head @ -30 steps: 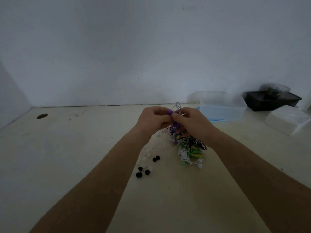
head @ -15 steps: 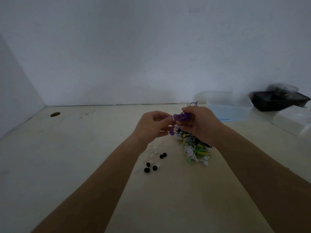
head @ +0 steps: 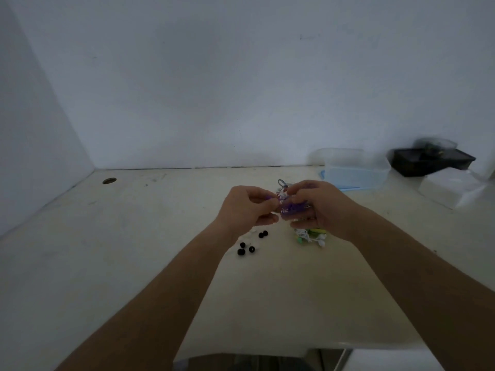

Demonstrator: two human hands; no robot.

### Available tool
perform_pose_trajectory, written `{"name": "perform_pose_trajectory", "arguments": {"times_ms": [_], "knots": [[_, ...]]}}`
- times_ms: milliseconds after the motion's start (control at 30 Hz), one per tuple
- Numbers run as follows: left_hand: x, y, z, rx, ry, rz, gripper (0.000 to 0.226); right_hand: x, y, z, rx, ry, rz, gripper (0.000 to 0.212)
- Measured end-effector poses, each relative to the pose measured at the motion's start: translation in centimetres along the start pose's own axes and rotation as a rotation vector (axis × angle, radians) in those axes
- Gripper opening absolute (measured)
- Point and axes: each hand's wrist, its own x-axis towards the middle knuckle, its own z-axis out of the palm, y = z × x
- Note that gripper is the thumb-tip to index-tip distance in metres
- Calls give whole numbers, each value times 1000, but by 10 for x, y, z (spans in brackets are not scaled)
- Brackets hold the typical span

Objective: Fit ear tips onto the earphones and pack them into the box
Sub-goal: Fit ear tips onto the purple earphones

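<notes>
Earphones (head: 290,210) pinched between hands (head: 247,207) above table (head: 134,236).

You've got a cream table (head: 134,236) running back to a plain white wall (head: 241,89), w/ a 2nd wall (head: 32,129) closing off the left side. Rear left of the tabletop there's a small round hole (head: 109,180). Back right, near the wall, sits a black tray (head: 417,167) w/ sth clear and crumpled (head: 435,143) on top. A white pkg (head: 450,191) lies just in front of it.
</notes>
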Motion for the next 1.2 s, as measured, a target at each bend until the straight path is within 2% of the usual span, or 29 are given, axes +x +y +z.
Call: {"name": "perform_pose_trajectory", "arguments": {"times_ms": [67,200,300,367,500,733,867,1133,1200], "knots": [[-5,-2,8,92,0,57,13,-7,6,-3,-128,19,-63,12],[-14,-13,28,177,-6,154,16,-21,20,-8,-369,88,-250,21],[-18,-22,40,363,-5,225,19,-23,34,-12,-515,129,-288,19],[-20,-28,44,441,2,218,22,-23,43,-14,-526,125,-282,20],[-23,-39,47,430,38,185,22,-23,58,-13,-546,93,-300,17],[-19,-53,46,380,136,98,26,-19,72,-7,-681,140,-418,8],[-17,-58,44,378,160,131,24,-18,74,-3,-692,149,-455,10],[-20,-59,54,393,134,145,31,-14,78,-11,-785,166,-440,15],[-20,-60,56,406,111,143,34,-11,76,-14,-731,167,-426,13]]}}
